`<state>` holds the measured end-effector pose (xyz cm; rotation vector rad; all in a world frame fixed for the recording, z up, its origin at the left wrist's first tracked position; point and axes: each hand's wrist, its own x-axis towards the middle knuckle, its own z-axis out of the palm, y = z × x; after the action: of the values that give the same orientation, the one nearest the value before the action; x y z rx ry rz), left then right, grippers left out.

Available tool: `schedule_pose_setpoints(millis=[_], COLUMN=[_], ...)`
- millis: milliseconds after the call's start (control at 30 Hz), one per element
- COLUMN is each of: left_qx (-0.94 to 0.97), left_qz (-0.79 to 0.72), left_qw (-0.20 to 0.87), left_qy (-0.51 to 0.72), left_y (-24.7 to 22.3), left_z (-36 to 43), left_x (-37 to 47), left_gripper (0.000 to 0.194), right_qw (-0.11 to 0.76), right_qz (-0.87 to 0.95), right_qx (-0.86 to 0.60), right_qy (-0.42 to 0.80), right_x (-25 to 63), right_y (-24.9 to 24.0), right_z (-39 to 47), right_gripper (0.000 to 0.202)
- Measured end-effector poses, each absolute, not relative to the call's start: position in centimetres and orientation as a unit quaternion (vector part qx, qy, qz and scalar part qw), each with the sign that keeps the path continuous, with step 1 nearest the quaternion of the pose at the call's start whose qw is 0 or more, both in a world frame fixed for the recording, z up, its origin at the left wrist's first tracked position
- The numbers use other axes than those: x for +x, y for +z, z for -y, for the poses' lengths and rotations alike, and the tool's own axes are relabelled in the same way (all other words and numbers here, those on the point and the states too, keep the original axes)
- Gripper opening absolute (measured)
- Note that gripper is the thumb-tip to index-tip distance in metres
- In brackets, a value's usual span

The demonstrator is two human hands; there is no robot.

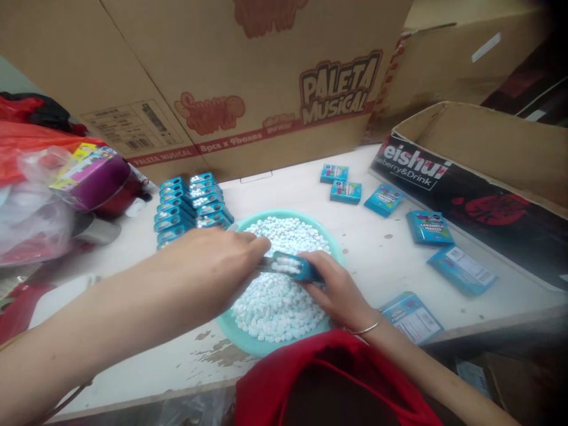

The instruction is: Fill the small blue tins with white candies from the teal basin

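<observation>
My left hand (231, 257) is closed round a small grey metal scoop (265, 264), mostly hidden by the fingers. Its front end meets the opening of a small blue candy box (306, 269), where white candies show. My right hand (339, 290) grips that box by its other end, thumb and fingers on its sides. Both hands are above a turquoise basin (239, 340) heaped with small round, pale white-blue candies (279, 313). Beyond my left wrist stand two rows of similar boxes (206, 198), several with white candies showing in their openings.
Several blue candy boxes (429, 227) lie scattered at the right of the white table (293, 192). A large cardboard carton (266, 77) stands behind, and an open black-printed carton (465, 171) at the right. Plastic bags (39, 201) and a purple package (95, 180) crowd the left.
</observation>
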<state>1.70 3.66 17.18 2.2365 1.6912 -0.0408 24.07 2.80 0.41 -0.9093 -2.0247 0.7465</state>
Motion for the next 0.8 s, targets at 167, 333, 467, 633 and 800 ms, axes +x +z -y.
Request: schedule_pose_setpoints(millis=[167, 333, 467, 633, 800], left_qx=[0.829, 0.808, 0.779, 0.782, 0.773], left_qz=[-0.532, -0.574, -0.583, -0.559, -0.541], left_qw=[0.105, 0.099, 0.218, 0.277, 0.327], left_qy=[-0.137, -0.086, -0.073, -0.005, 0.056], left_y=[18.5, 12.7, 3.8, -1.6, -0.2], left_z=[-2.6, -2.9, -3.1, -2.8, -3.0], left_x=[1.9, -3.3, -3.4, 1.3, 0.9], left_gripper=[0.017, 0.025, 0.019, 0.024, 0.023], right_qw=[0.390, 0.410, 0.443, 0.466, 0.473], right_qz=[0.789, 0.761, 0.718, 0.680, 0.662], right_qx=[-0.357, -0.397, -0.452, -0.485, -0.496], right_qy=[0.313, 0.309, 0.291, 0.291, 0.303], right_x=[24.1, 25.3, 26.6, 27.3, 27.5], right_y=[0.4, 0.5, 0.7, 1.0, 1.1], right_z=[-2.9, -3.0, -3.2, -3.3, -3.2], right_gripper=[0.037, 0.034, 0.034, 0.034, 0.034])
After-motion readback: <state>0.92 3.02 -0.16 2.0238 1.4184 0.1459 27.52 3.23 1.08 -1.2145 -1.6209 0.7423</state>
